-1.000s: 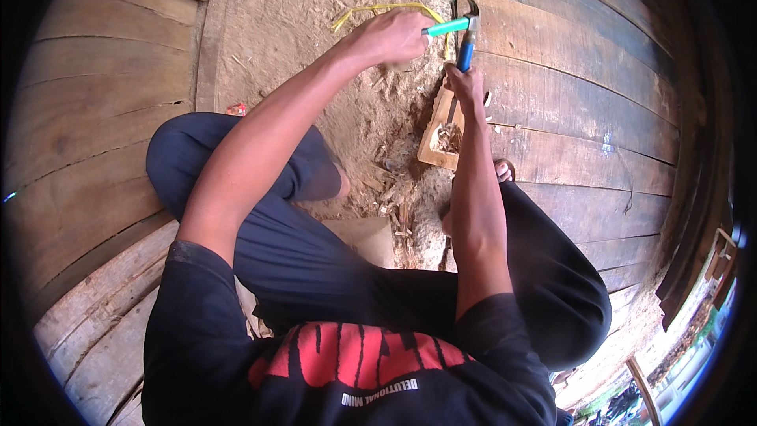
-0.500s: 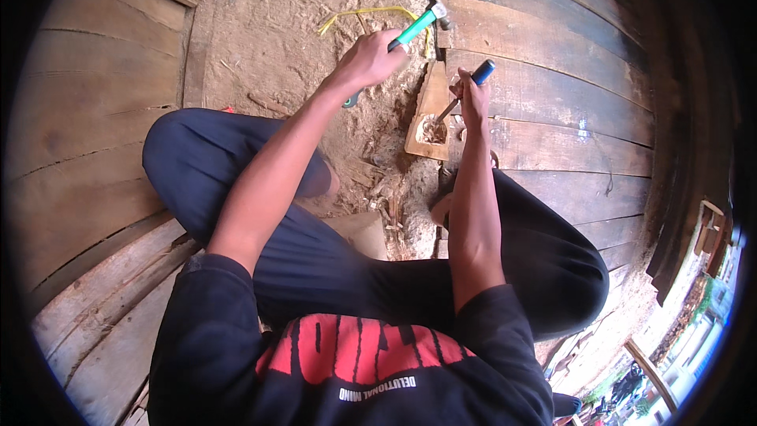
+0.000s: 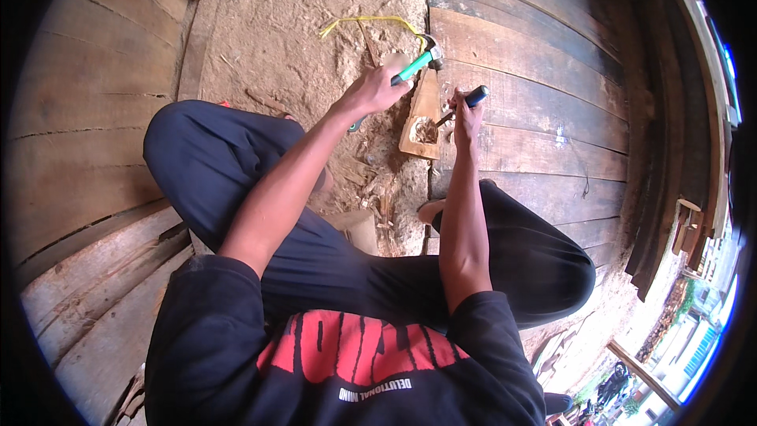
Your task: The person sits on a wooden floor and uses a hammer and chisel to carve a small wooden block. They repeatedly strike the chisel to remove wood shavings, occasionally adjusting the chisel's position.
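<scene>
The left hand (image 3: 375, 95) wraps its fingers round the claw hammer (image 3: 415, 67), head toward 2 o'clock; the right hand (image 3: 468, 117) curls round the chisel (image 3: 477, 95), blade toward 8. At 1 o'clock, the hollowed wooden block (image 3: 426, 99) lies lengthwise 12-to-6.

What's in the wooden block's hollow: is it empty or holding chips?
Holding chips: pale, ragged bits show inside the hollow of the wooden block; how full, I cannot tell.

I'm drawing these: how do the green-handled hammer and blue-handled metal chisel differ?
The green-handled hammer has a curved metal claw; the blue-handled chisel has a slim metal shaft. The left hand holds the hammer; the right hand, the chisel. Both have coloured handles.
</scene>
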`<action>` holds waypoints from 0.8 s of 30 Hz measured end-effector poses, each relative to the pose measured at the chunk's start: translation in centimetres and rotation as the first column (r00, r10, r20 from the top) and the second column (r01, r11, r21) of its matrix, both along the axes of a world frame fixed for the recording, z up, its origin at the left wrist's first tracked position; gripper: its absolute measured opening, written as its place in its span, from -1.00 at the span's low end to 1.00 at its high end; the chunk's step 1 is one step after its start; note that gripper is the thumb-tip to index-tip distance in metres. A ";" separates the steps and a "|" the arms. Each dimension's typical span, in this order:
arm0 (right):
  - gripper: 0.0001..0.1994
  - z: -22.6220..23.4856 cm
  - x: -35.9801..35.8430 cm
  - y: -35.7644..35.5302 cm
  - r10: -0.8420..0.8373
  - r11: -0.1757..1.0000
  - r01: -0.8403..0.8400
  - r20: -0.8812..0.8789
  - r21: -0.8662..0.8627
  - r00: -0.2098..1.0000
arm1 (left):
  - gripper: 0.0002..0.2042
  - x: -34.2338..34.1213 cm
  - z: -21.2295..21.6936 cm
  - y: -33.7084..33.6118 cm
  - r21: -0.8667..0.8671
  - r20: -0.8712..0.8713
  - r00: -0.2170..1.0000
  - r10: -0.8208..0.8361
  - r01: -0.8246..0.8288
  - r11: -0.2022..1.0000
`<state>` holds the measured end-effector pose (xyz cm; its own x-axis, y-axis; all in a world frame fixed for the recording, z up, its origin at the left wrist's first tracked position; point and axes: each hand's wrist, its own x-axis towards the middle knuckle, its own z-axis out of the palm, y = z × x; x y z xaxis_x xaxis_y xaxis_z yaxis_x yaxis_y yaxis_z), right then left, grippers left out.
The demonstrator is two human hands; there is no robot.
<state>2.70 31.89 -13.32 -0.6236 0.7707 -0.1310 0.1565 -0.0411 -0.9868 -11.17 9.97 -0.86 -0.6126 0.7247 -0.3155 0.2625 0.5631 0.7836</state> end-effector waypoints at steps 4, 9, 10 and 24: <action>-0.64 -0.1 0.7 0.0 -0.021 1.000 0.020 0.040 0.017 0.999 | -0.67 0.3 0.3 0.2 -0.067 0.019 0.999 -0.027 0.028 0.997; -0.60 0.7 1.3 -0.2 -0.024 0.995 0.015 0.090 0.100 0.996 | -0.64 0.5 0.0 0.6 -0.036 0.003 0.999 -0.043 0.043 0.998; -0.60 0.8 1.4 -0.2 -0.025 0.995 0.016 0.089 0.103 0.996 | -0.64 0.6 -0.1 0.7 -0.025 -0.002 0.999 -0.041 0.041 0.999; -0.59 1.4 1.3 -0.9 -0.081 0.995 0.074 0.119 0.063 0.990 | -0.62 0.9 -1.2 1.2 0.055 -0.070 0.996 -0.051 0.055 0.997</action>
<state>3.98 31.02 -11.94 -0.5437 0.8248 -0.1554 0.2740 -0.0005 -0.9617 -10.30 11.18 -2.03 -0.5913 0.7725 -0.2314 0.3450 0.5017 0.7932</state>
